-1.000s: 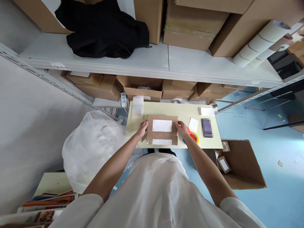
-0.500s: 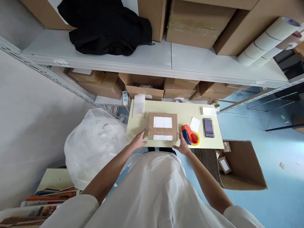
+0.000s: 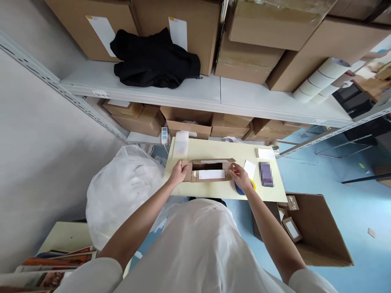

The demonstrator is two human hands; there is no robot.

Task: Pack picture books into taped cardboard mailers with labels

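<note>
I hold the carton (image 3: 211,174) between my left hand (image 3: 178,173) and right hand (image 3: 240,177), around the bench's (image 3: 220,149) middle. The tape dispenser (image 3: 239,189) lies right of it, toward my edge; beyond that, a card (image 3: 249,168). Near the right edge lies a blurred item (image 3: 266,174); a stack (image 3: 265,153) occupies the far right corner, a sheet (image 3: 181,144) the far left. A bag (image 3: 122,191) sits left, an open box (image 3: 324,228) right.

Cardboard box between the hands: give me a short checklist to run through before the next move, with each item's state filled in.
1. Left hand on the cardboard box: ok, at its left end.
2. Right hand on the box: ok, at its right end.
3. Box closed: not ok, a dark opening shows.
4. Box contents: cannot tell, the inside is too dark.
5. Tape dispenser fully in view: not ok, the right hand partly covers it.
</note>
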